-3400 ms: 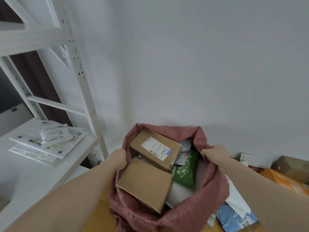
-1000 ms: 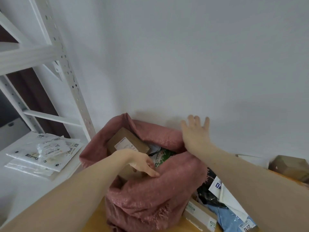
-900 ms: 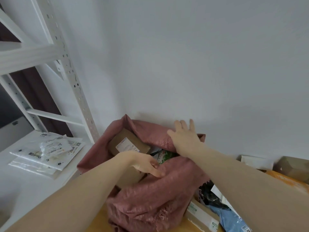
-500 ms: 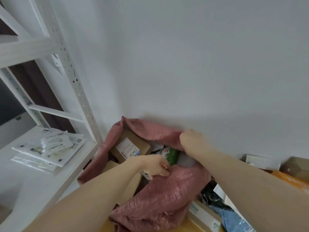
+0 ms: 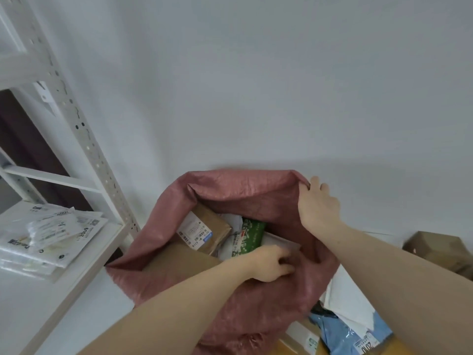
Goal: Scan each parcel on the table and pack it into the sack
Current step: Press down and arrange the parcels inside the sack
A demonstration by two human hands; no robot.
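Observation:
A pink woven sack point(image 5: 245, 193) stands open against the white wall. Inside lie a cardboard box with a white label point(image 5: 204, 230), a larger plain cardboard box point(image 5: 179, 262) and a green printed packet point(image 5: 249, 235). My right hand point(image 5: 316, 203) grips the sack's far right rim and holds it up. My left hand point(image 5: 268, 263) grips the sack's near edge, its fingers curled into the fabric. More parcels lie to the right of the sack: white and blue mailers point(image 5: 355, 326) and a brown box point(image 5: 437, 249).
A white metal shelf rack point(image 5: 84, 139) stands on the left, close to the sack. Its shelf carries a stack of clear plastic mailers point(image 5: 48, 237). A small box with green print point(image 5: 303, 335) lies low at the sack's right side.
My right hand took hold of the far rim and pulled it up and to the right, spreading the sack's mouth wider. My left hand stayed on the near edge.

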